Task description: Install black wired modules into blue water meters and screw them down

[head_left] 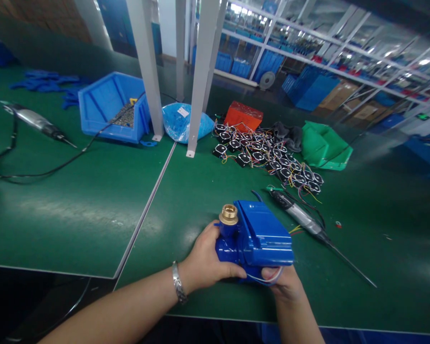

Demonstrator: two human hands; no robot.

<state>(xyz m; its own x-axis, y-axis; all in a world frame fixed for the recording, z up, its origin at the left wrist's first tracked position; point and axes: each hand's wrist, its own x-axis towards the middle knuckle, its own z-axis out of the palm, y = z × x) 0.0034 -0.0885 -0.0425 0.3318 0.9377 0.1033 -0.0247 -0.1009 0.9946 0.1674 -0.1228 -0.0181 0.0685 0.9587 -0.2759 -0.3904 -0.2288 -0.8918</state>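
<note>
Both of my hands hold a blue water meter (265, 234) just above the front of the green table. It has a box-shaped cover and a brass threaded pipe end (229, 215) pointing up on its left. My left hand (209, 258) is wrapped round the pipe side, thumb along the lower front. At the lower right my right hand (283, 279) grips the underside, its fingers mostly hidden. Thin wires (263, 278), white, red and blue, hang out beside the right thumb. Yellow and red wire ends stick out behind the housing.
An electric screwdriver (301, 215) with a long bit lies to the right; another screwdriver (37, 122) lies far left. Behind are many black wired modules (258, 155), a green bin (324, 145), an orange-red box (242, 116), a blue screw bin (111, 107) and metal posts (200, 71).
</note>
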